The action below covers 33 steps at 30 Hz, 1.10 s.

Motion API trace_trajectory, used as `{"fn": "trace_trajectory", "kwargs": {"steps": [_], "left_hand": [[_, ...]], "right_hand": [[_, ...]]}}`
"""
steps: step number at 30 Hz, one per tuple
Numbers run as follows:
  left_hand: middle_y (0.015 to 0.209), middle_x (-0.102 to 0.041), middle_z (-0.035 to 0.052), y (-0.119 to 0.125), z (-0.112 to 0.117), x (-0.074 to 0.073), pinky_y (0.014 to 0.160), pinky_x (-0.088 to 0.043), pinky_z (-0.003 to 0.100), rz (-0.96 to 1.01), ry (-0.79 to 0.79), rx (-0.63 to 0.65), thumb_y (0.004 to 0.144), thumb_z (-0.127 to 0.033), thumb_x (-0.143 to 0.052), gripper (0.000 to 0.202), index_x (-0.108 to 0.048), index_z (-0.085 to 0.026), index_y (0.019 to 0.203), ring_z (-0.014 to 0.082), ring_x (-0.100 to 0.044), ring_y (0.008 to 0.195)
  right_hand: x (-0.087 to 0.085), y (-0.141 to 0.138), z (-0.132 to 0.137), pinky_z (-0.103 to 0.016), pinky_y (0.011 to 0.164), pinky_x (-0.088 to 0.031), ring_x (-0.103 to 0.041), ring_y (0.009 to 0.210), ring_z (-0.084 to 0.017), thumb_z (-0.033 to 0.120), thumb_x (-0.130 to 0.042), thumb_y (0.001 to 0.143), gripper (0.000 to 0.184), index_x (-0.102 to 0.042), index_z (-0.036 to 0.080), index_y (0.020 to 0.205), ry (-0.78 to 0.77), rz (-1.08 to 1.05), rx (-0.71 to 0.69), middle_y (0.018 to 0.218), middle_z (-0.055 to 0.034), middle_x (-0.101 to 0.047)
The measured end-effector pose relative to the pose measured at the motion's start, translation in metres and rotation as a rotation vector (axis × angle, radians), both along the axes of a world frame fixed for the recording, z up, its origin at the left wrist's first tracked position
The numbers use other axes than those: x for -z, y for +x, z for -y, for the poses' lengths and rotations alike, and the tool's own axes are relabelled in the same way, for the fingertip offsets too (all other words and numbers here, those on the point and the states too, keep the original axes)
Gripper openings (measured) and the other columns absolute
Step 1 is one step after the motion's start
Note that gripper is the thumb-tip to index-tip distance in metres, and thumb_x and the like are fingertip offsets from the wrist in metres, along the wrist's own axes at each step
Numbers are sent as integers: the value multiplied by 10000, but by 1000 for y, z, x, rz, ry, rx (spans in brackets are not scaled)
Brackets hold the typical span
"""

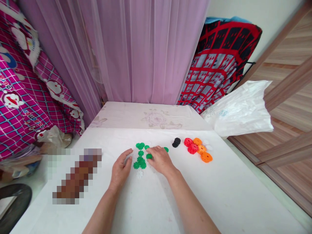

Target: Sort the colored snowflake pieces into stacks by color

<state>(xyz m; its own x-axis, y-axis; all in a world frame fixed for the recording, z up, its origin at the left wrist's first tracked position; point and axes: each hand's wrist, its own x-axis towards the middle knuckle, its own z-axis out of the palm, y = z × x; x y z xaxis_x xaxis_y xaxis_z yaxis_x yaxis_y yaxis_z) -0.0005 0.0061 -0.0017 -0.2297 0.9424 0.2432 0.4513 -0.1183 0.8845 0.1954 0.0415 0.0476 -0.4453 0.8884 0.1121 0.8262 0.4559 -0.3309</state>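
Several green flower-shaped plastic discs [139,161] lie in a loose cluster on the white table [156,201]. My right hand [159,158] rests palm down over the right side of the cluster, its fingers curled onto one green disc [149,156]. My left hand [121,169] lies just left of the cluster with fingers loosely bent and apart, holding nothing. A black disc pile [176,142] sits further right, then red discs [190,145] and orange discs [203,153]. A few white discs [139,174] barely show against the cloth.
Pink curtains [136,48] hang behind the table. A white plastic bag [240,110] lies at the right rear corner, before a red and black blanket [219,61]. Pink patterned bedding [24,91] lies left. A blurred patch [75,177] covers part of the table's left side.
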Motion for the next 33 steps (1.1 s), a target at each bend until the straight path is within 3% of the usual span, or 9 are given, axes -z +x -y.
{"fn": "trace_trajectory", "kwargs": {"steps": [5,13,23,33], "left_hand": [[1211,-655,59,1,1,-2,1030,-428,396,-1,-7,4,821,-391,-509,359,-654,-217,1099,217,-581,1154],[1238,-639,59,0,1,-2,1050,-404,409,4,-23,1,821,-401,-513,363,-649,-220,1105,223,-562,1180],[1221,-649,64,0,1,-5,1047,-409,407,9,-27,-14,813,-409,-507,376,-651,-211,1098,223,-571,1168],[1235,-641,59,-1,1,-3,1057,-395,409,20,-36,-7,818,-402,-510,370,-649,-217,1106,222,-561,1180]], "right_hand": [[4,12,-5,-323,870,-392,-559,973,-195,158,-611,729,366,-599,223,1089,-4,-144,91,1000,-28,-666],[-3,74,-21,-335,839,-451,-606,915,-184,199,-644,686,427,-578,225,1108,39,-338,380,981,-24,-668],[8,74,-22,-335,853,-454,-613,928,-184,181,-636,688,425,-579,244,1104,-3,-303,339,960,-16,-669],[2,69,-20,-330,898,-426,-580,1030,-199,184,-613,719,427,-576,220,1143,-31,-166,332,1055,-39,-667]]}}
